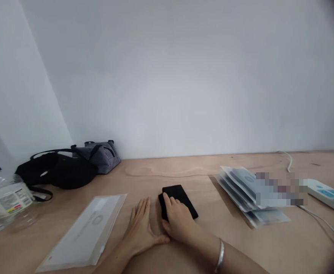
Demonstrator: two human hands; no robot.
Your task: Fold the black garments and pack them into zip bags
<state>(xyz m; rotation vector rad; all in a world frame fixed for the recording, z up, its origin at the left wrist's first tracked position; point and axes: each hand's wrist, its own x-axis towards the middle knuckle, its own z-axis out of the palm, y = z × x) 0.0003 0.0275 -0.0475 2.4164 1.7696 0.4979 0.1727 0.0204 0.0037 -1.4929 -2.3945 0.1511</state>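
My left hand [140, 228] lies flat on the wooden table [201, 236], fingers stretched out together, holding nothing. Just to its right, my right hand [178, 220] rests on a flat black folded piece [181, 196], its fingers curled over the near end of it. A silver bangle [220, 255] sits on my right wrist. The two hands touch at the thumbs. A clear plastic zip bag [84, 232] lies flat to the left of my left hand.
A fanned stack of filled plastic bags [241, 186] lies at the right. Beyond it are a white power strip [326, 196] and a white cable [289, 160]. A black bag [58, 169], a striped pouch [102, 156] and a clear plastic jar [4, 201] stand at the left. A white wall rises behind.
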